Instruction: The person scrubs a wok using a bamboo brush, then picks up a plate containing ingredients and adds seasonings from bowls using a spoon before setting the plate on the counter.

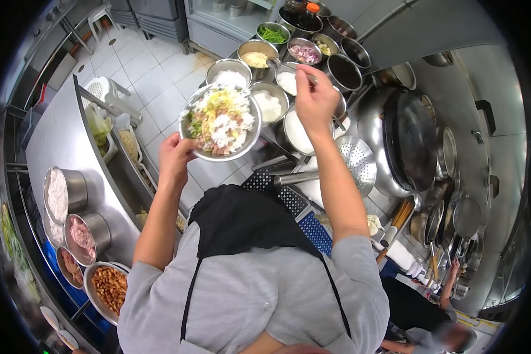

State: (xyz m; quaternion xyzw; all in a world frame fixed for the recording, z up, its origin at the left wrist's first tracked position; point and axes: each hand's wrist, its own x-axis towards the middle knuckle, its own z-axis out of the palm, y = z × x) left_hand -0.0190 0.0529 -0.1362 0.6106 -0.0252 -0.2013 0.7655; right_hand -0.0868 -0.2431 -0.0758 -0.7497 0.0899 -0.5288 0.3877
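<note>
My left hand (177, 154) grips the rim of a steel bowl (258, 131), thumb over the edge. White rice (233, 127), yellow egg-like bits, chopped green pieces and pinkish bits fill it. My right hand (315, 100) is closed around the handle of a metal spoon (273, 62). The spoon's head hangs at the edge of a tub of pale yellow minced food (256, 59); whether it touches the contents I cannot tell. Around it stand tubs of white powder (229, 76), a white lumpy substance (268, 106) and white granules (288, 81).
A perforated ladle (355, 162) lies right of my forearm, beside a large dark wok (416, 141). Tubs of green vegetables (271, 34) and chopped onion (304, 53) stand farther back. A steel counter (71, 135) runs along the left. Another person (419, 307) works at lower right.
</note>
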